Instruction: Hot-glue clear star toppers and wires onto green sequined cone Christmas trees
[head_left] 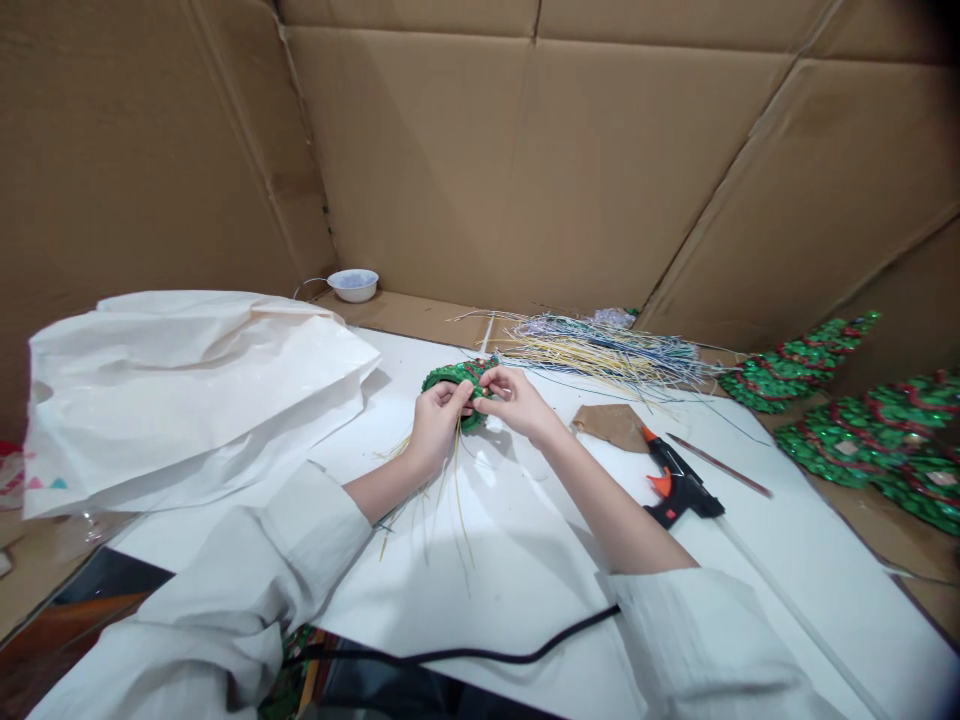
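Two hands [436, 428] [521, 403], one glue gun [681, 490], one bowl [354, 292]

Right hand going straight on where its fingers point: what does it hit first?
The green piece, which the right hand already seems to touch at the fingertips. The left hand looks next in line, though depth there is hard to judge.

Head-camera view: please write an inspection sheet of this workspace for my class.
Surface: white tabletop.
Job's things: green tinsel decoration, held; thin yellow wires on its near side.
Clutter: white plastic bag left; loose wire bundle behind; glue gun right, nozzle beside a brown scrap.
Hands: left hand grips the decoration's open rim; right hand touches it.
Cables: black cable near the front edge; ends hidden.
Surroundings: cardboard walls; white bowl behind; green tinsel trees right.
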